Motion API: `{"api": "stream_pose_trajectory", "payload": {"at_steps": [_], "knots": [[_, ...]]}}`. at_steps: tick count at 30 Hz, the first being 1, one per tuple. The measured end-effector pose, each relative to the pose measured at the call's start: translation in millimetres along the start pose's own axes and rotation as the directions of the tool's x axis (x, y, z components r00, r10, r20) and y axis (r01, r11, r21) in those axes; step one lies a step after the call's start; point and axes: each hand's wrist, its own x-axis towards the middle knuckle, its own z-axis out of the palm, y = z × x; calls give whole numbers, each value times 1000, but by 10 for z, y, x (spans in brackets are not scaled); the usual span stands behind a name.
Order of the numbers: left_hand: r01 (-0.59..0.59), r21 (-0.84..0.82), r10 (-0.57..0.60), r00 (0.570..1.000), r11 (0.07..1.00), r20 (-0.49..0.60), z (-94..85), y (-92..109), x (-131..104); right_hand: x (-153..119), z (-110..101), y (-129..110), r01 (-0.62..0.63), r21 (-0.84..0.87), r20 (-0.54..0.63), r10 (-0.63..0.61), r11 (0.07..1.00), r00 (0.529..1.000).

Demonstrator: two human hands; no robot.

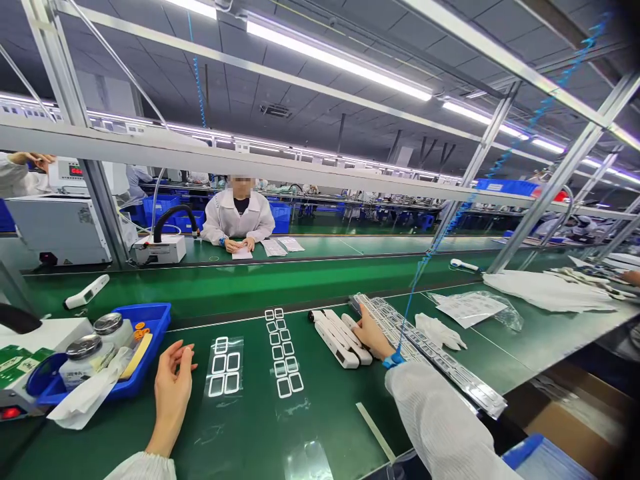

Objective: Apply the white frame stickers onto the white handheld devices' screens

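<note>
My left hand (173, 387) hovers over the green bench, fingers loosely curled and apart, with nothing in them. To its right lies a clear sheet with white rounded frames (219, 365). Beyond that, a longer double column of similar frames (281, 347) lies on the bench. My right hand (369, 328), with a blue wrist strap, is at several white handheld devices (336, 339), beside long trays of parts (440, 360). Its fingertips are at the far end of the rightmost device; the exact grip is unclear.
A blue tray (163, 333) with jars stands at the left. A white glove (440, 331) and plastic-wrapped sheets (470, 308) lie right of the trays. A blue coiled cord (417, 273) hangs down to my right wrist. Across the line sits a person (239, 217) handling papers.
</note>
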Motion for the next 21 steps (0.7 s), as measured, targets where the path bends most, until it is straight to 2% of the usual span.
{"api": "stream_pose_trajectory", "payload": {"at_steps": [3, 7, 10, 12, 13, 14, 15, 16, 17, 19, 20, 21], "knots": [[0, 29, 0, 1000, 1000, 7, -32, 9, 5, -18, -169, -54, 65, 104, -66, -58, 992, 996], [-50, 26, 51, 999, 998, -18, 6, 127, -44, -230, -492, -236, 174, 234, -256, -112, 957, 960], [-39, -45, 39, 999, 998, -2, 98, 362, -363, -541, -660, -527, 327, 488, -440, -96, 809, 893], [99, -134, -85, 990, 986, 109, 180, 546, -756, -826, -673, -794, 377, 649, -479, -30, 660, 877], [198, -165, -161, 964, 966, 212, 225, 629, -982, -995, -640, -943, 367, 708, -457, -5, 603, 889], [309, -190, -236, 914, 932, 331, 271, 700, -1207, -1180, -578, -1098, 345, 761, -419, 9, 549, 908], [443, -216, -317, 839, 870, 442, 312, 757, -1411, -1382, -488, -1255, 319, 810, -369, 5, 492, 929], [580, -264, -388, 756, 771, 526, 339, 800, -1582, -1599, -373, -1409, 286, 856, -310, -15, 431, 951], [682, -358, -428, 700, 637, 572, 344, 830, -1708, -1828, -239, -1555, 239, 895, -239, -48, 376, 970], [668, -625, -456, 739, 404, 496, 252, 864, -1823, -2297, 55, -1809, 98, 951, -62, -129, 295, 990], [604, -722, -484, 769, 337, 417, 147, 874, -1827, -2519, 199, -1909, 20, 962, 25, -162, 272, 987], [517, -794, -512, 799, 320, 314, 4, 880, -1813, -2720, 332, -1991, -51, 964, 102, -188, 259, 977]]}}
